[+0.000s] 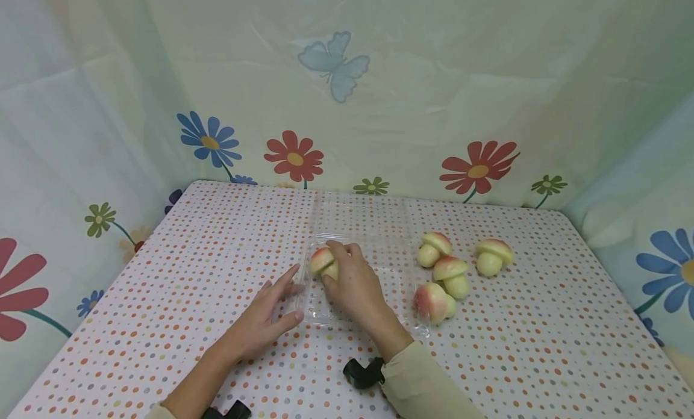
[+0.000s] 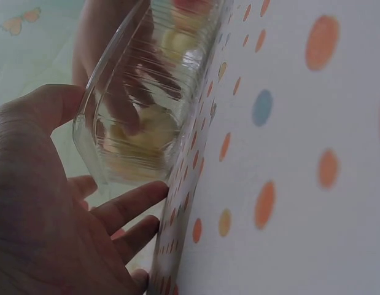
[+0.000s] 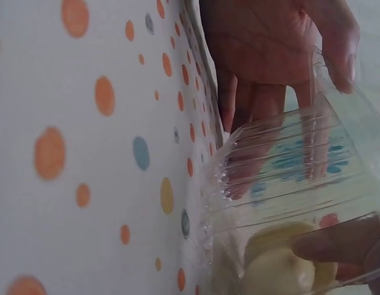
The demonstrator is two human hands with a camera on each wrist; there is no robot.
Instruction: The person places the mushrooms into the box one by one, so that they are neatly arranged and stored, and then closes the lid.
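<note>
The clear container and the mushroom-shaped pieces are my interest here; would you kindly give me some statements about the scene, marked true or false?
1. The right hand has one mushroom-shaped piece in its grip. True.
2. The left hand also grips a piece. False: it holds no piece and is at the left side of the clear container.
3. Four other pieces lie to the container's right. True.
4. The lid is closed. False: it lies open behind the container.
5. The tablecloth is dotted. True.

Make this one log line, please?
right hand: grips mushroom shape in clear tray; left hand: at tray's left side; four other mushroom shapes: right of tray
</note>
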